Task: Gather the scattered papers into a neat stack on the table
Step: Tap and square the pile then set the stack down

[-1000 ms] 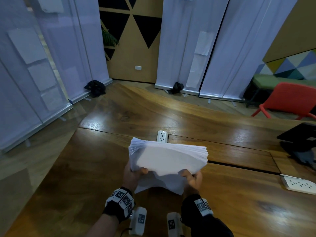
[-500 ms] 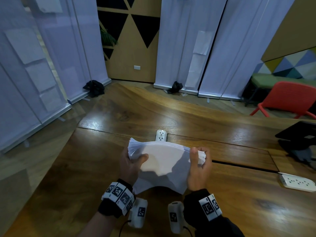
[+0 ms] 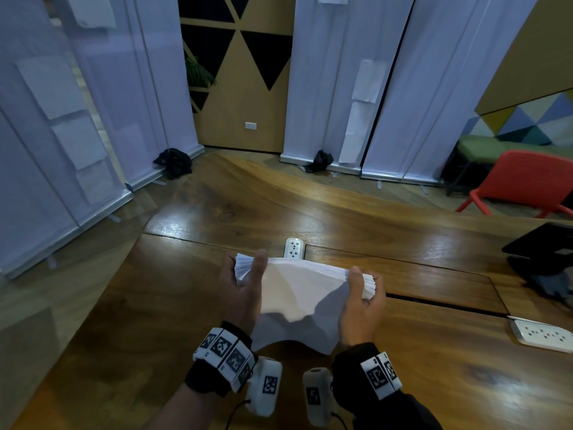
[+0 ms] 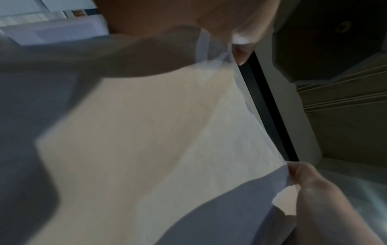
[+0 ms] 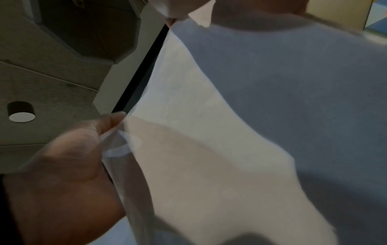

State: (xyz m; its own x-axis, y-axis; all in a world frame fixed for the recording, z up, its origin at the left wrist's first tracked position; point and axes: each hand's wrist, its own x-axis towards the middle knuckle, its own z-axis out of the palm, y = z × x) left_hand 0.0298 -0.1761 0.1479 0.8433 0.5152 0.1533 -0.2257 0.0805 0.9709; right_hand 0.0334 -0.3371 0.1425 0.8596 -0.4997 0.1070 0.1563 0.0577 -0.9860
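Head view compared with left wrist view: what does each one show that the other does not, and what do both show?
Only the head view shows the wooden table, the white socket behind the papers, the power strip and the red chair. Only the left wrist view shows the underside of the papers and the ceiling above. Both show the paper stack held by the left hand and the right hand.

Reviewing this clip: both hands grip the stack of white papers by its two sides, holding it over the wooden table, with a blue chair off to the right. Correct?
Not quite: the chair is red, not blue, as the head view shows. The rest holds: the left hand and right hand grip the stack of white papers by its two sides over the wooden table.
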